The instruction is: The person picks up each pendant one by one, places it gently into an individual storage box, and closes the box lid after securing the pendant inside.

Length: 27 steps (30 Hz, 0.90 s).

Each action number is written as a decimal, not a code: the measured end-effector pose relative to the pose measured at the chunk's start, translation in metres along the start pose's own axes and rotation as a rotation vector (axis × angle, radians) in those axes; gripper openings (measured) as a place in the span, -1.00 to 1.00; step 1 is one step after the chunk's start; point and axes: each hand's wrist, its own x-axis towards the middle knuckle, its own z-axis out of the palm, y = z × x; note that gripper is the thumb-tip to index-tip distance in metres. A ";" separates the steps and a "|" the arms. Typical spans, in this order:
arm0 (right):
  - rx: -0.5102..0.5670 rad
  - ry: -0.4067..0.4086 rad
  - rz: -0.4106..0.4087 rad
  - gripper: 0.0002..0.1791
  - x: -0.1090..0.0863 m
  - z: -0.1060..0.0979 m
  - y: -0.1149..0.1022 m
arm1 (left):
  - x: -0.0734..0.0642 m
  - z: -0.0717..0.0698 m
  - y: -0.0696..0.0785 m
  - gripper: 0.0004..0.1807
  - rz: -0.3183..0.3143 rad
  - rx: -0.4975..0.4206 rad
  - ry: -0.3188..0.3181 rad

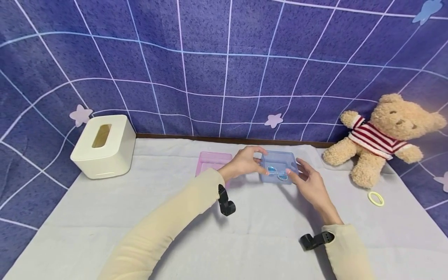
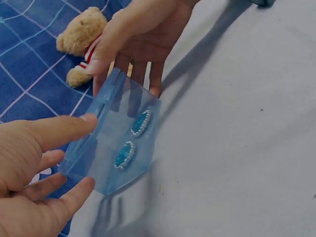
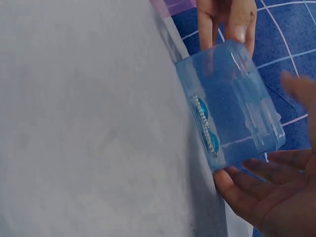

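Note:
Both hands hold a translucent blue plastic box [image 1: 278,159], tilted over the white cloth. My left hand [image 1: 245,161] grips its left end, thumb on the near side and fingers behind. At the right end is my right hand [image 1: 309,182]; in the right wrist view its fingers [image 3: 247,185] touch the box's lower corner, while the blurred thumb stands apart from the side. Through the clear wall show two blue oval ornaments [image 2: 140,123] with silvery beaded rims, lying at the bottom. A pink translucent box [image 1: 213,157] sits left of it, partly hidden behind the left hand.
A cream tissue box [image 1: 103,146] stands at the back left. On the right a teddy bear [image 1: 381,136] in a striped shirt leans against the blue grid curtain [image 1: 210,70]. A yellow ring [image 1: 376,198] lies in front of the bear on the white cloth [image 1: 245,241].

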 end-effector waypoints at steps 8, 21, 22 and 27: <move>-0.011 0.046 -0.034 -0.28 0.002 0.004 0.002 | 0.001 0.002 0.002 -0.38 0.015 0.060 0.038; 0.093 0.058 0.017 -0.31 0.001 0.008 -0.003 | -0.003 0.006 -0.002 -0.37 0.103 0.176 0.093; 0.089 0.057 0.017 -0.31 0.002 0.008 -0.003 | -0.003 0.005 -0.001 -0.35 0.123 0.215 0.097; -0.005 0.077 -0.028 -0.29 0.002 0.000 -0.008 | -0.017 -0.005 0.010 -0.24 0.263 0.427 0.123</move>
